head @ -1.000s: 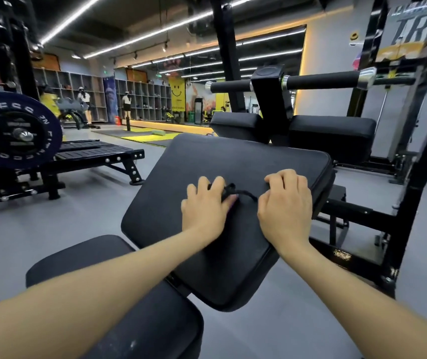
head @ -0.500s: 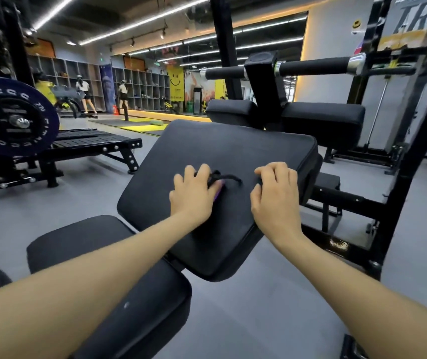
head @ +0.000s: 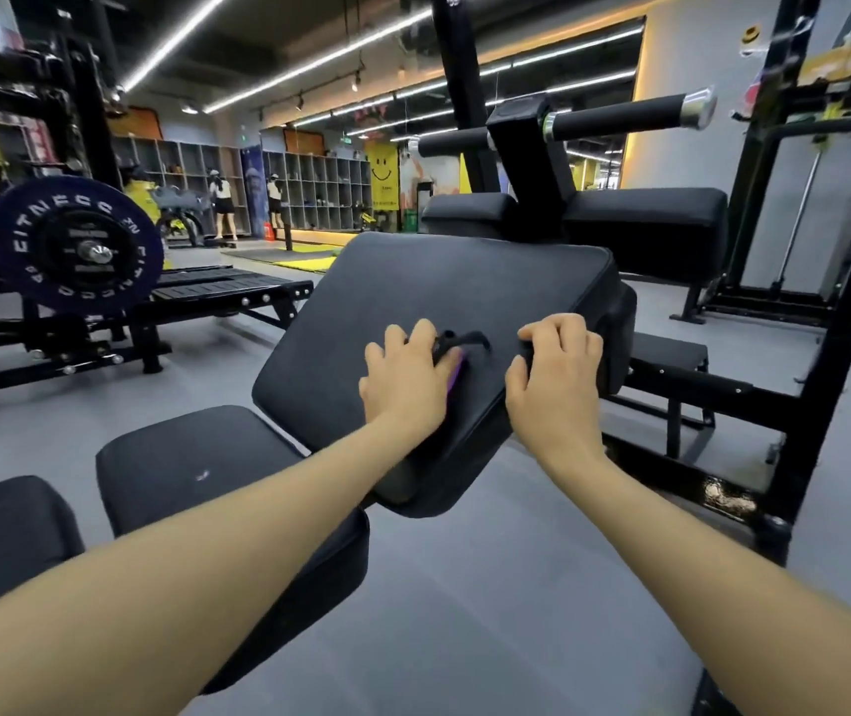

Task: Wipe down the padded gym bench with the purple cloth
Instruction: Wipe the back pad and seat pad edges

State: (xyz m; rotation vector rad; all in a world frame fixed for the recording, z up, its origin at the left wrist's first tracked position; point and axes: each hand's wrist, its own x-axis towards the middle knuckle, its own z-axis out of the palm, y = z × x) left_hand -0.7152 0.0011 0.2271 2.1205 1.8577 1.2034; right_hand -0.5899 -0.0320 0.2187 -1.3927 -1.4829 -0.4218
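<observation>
The black padded bench pad [head: 413,297] tilts up in front of me. My left hand [head: 407,374] lies on its middle and presses the purple cloth [head: 457,375] flat under palm and fingers; only a thin purple edge shows at the hand's right side. A dark strand [head: 469,337] arches from the left fingertips toward my right hand [head: 552,369]. The right hand rests on the pad near its right edge with curled fingers that pinch the strand's end.
Two black seat pads [head: 237,457] lie below left of the tilted pad. Behind it stand a roller bar [head: 624,116] and more black pads [head: 650,224]. A barbell plate [head: 77,245] and low bench are left, a rack frame [head: 836,312] right. People stand far back.
Both hands have stayed side by side on the pad. A purple edge of the cloth has come into sight beside my left palm. The view has swung slightly.
</observation>
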